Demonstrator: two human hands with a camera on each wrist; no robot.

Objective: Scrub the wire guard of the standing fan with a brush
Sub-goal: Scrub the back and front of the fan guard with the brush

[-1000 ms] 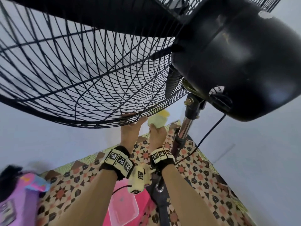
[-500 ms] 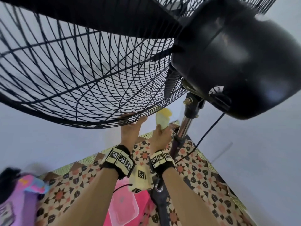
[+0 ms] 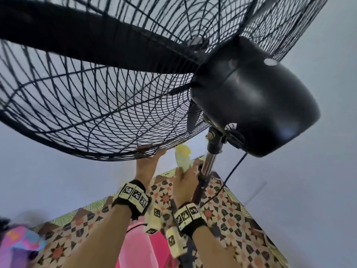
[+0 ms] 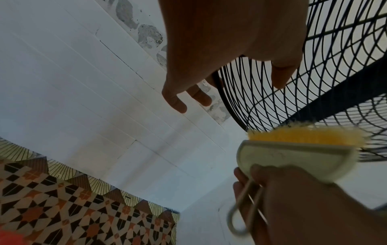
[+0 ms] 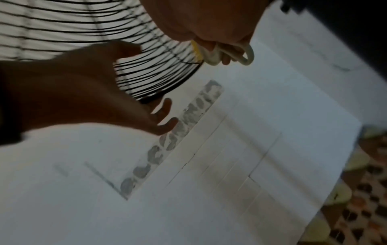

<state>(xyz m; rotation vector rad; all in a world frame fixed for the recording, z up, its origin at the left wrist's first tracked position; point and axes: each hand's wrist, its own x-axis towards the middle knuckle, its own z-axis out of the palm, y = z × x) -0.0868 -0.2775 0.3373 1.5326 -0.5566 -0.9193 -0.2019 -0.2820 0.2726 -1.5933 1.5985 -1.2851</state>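
The black wire guard (image 3: 92,105) of the standing fan looms overhead. My left hand (image 3: 148,161) reaches up to its lower rim, thumb on the rear wires and fingers nearly straight on the far side; the left wrist view shows the rim (image 4: 222,92) running between thumb and fingers. My right hand (image 3: 185,178) grips a pale brush (image 3: 182,157) with yellow bristles by its looped handle (image 4: 236,220). The yellow bristles (image 4: 303,134) touch the lower rear wires just right of the left hand. In the blurred right wrist view the brush (image 5: 211,53) shows only partly under my fingers.
The black motor housing (image 3: 251,97) hangs at the right above the chrome pole (image 3: 207,165), with a cord (image 3: 233,167) trailing down. A black blade (image 3: 96,41) sits inside the guard. A pink tub (image 3: 135,248) lies on the patterned floor (image 3: 231,209) below. White walls stand close behind.
The brush has turned more edge-on and shifted a little along the lower wires. The left hand stays at the rim. My head view has tilted, showing more of the guard.
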